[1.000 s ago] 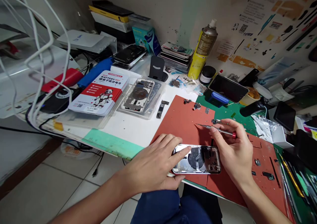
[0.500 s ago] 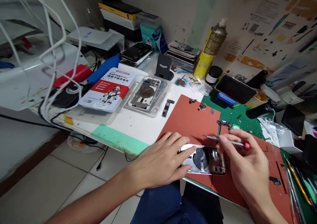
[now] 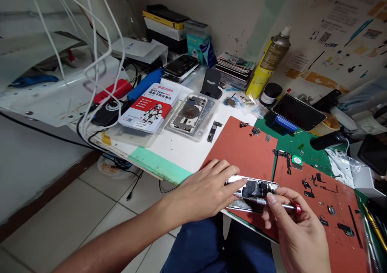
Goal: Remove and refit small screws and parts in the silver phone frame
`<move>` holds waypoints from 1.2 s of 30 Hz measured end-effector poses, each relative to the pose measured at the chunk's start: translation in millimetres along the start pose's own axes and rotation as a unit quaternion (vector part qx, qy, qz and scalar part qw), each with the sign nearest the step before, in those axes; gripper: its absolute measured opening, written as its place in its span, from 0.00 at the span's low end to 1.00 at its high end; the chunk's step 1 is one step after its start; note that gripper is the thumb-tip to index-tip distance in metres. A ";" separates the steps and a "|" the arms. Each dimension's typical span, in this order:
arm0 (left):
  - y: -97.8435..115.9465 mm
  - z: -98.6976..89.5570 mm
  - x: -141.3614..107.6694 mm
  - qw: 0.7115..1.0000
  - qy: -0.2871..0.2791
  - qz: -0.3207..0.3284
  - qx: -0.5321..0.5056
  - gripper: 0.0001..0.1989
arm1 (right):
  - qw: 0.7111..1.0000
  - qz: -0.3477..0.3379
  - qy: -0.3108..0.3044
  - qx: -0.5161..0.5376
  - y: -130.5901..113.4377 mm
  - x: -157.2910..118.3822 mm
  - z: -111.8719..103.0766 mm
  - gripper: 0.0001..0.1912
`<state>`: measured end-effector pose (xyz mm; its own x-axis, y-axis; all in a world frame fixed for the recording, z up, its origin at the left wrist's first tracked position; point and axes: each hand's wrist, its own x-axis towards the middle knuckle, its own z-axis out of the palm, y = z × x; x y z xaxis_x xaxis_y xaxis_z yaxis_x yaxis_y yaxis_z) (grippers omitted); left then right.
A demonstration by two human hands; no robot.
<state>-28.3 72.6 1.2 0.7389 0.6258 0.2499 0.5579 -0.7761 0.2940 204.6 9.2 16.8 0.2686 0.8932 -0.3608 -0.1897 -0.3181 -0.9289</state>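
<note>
Head view: L hand (image 3: pixel 205 194) lies over the left end of an open phone housing (image 3: pixel 256 188), fingers close together on its edge, thumb hidden, so can't tell if it's clamped. Housing sits low on the red repair mat (image 3: pixel 242 144), near the mat's front edge. R hand (image 3: pixel 298 232) has thumb + fingers pinched on a precision screwdriver (image 3: pixel 272 203) w/ red cap, tip over the housing; contact w/ a screw can't be seen. Small parts (image 3: pixel 320 192) lie in rows on the mat, R of housing. Spare housing (image 3: pixel 189 114) sits in a clear tray beyond. Step looks like screw work inside the housing; next move calls for tip seated square, L hand steady.
</note>
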 end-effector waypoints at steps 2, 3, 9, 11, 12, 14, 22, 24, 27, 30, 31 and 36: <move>-0.5 1.1 -0.2 1.000 0.007 0.005 0.010 0.17 | 1.000 -0.003 0.000 -0.003 0.0 0.5 1.4 0.22; -0.6 1.6 -0.2 1.000 0.009 0.008 0.014 0.17 | 1.000 -0.005 0.001 -0.005 -0.1 0.6 2.5 0.22; -0.1 2.2 0.7 1.000 0.014 0.007 0.016 0.16 | 1.000 -0.013 0.022 -0.018 1.7 -0.8 2.8 0.25; 0.3 1.7 0.8 1.000 0.012 0.008 0.019 0.17 | 0.999 -0.020 0.023 -0.027 3.5 -2.2 -1.5 0.25; 0.5 1.4 0.8 1.000 0.012 0.008 0.022 0.17 | 0.999 -0.024 0.021 -0.034 4.3 -3.0 -3.6 0.25; 0.9 1.0 0.8 1.000 0.013 0.007 0.025 0.17 | 0.998 -0.030 0.015 -0.048 4.9 -4.2 -5.9 0.25; 0.7 1.2 -0.3 1.000 0.006 0.007 0.027 0.17 | 0.992 -0.063 0.087 -0.065 -0.9 -13.4 11.0 0.26; 0.5 1.3 -0.6 1.000 0.002 0.007 0.026 0.17 | 0.989 -0.066 0.094 -0.093 -0.3 -16.4 8.4 0.27; 0.3 1.1 -0.7 1.000 -0.003 0.009 0.026 0.18 | 0.986 -0.082 0.064 -0.131 3.0 -18.2 -1.7 0.27; 0.4 0.9 -0.3 1.000 -0.004 0.007 0.023 0.18 | 0.985 -0.089 0.047 -0.140 6.3 -17.3 -8.7 0.26; 0.5 0.9 -0.1 1.000 -0.004 0.007 0.020 0.18 | 0.986 -0.086 0.047 -0.138 6.9 -16.8 -9.5 0.26; -0.4 0.9 -0.2 1.000 0.000 0.006 -0.001 0.22 | 0.991 -0.052 0.066 -0.108 5.4 -15.5 -10.8 0.30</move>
<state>-28.3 72.7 0.2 0.7454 0.6166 0.2532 0.5487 -0.7833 0.2922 209.6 -9.8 16.5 0.4005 0.8798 -0.2560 0.0489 -0.2995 -0.9528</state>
